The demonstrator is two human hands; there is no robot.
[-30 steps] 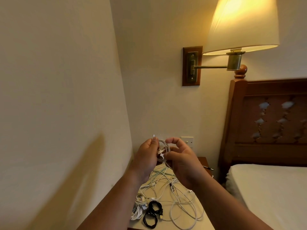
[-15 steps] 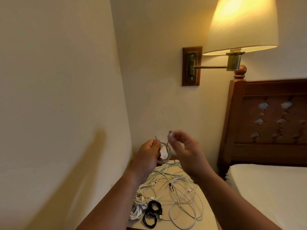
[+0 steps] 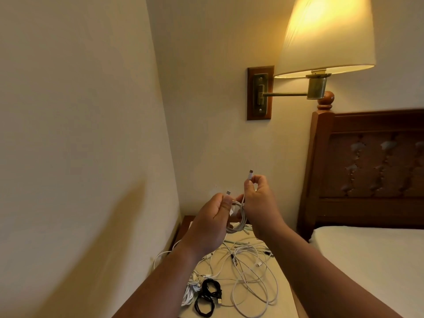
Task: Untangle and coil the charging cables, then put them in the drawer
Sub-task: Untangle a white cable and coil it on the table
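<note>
Where left hand [image 3: 212, 222] grips, coil [image 3: 240, 223] hides — partly.

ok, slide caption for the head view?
Left hand grips a coiled white charging cable while right hand pinches its plug end above tangled white cables.

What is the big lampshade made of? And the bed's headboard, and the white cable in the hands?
The lampshade is probably cream fabric: light glows through faint vertical pleats. The headboard looks like dark polished wood, reddish-brown with carved cut-outs. The white cable likely has a smooth plastic or rubber coating, since it bends in loops.
</note>
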